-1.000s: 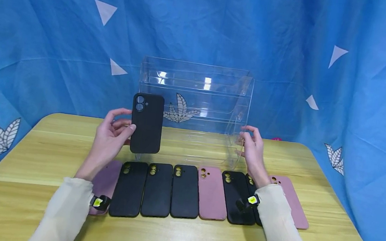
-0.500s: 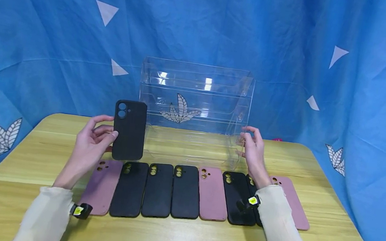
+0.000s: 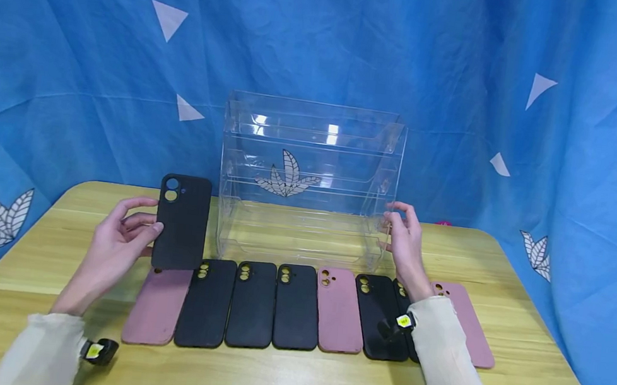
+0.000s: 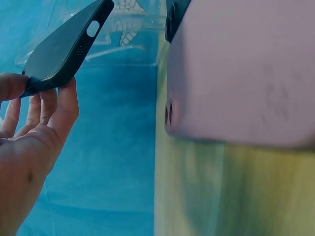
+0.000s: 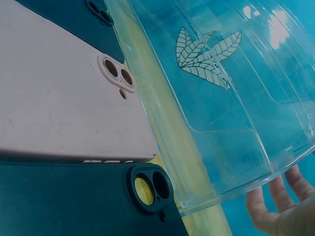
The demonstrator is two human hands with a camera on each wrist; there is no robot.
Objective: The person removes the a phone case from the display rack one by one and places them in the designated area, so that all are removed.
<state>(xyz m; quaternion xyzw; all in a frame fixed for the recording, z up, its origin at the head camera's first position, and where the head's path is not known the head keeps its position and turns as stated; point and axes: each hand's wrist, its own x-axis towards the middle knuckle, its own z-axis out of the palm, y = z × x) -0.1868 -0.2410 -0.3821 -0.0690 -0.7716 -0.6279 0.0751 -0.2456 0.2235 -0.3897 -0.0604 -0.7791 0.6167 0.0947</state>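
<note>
the right forearm hides part of one black case in the row point(image 3: 295, 308). on the table point(image 3: 287, 380) lie three pink and five black cases. the left hand point(image 3: 116, 244) grasps a sixth black case point(image 3: 182, 222) upright, now farther left and lower than before. the right hand point(image 3: 406, 242), fingers relaxed, touches the clear rack point(image 3: 310, 180).

Held upright in left hand point(image 3: 114, 246), case point(image 3: 182, 222); just right of that grip, rack point(image 3: 310, 180) on table point(image 3: 15, 311). Below and right of it, row of cases point(image 3: 295, 308). Right hand point(image 3: 406, 245) at rack's far side.
</note>
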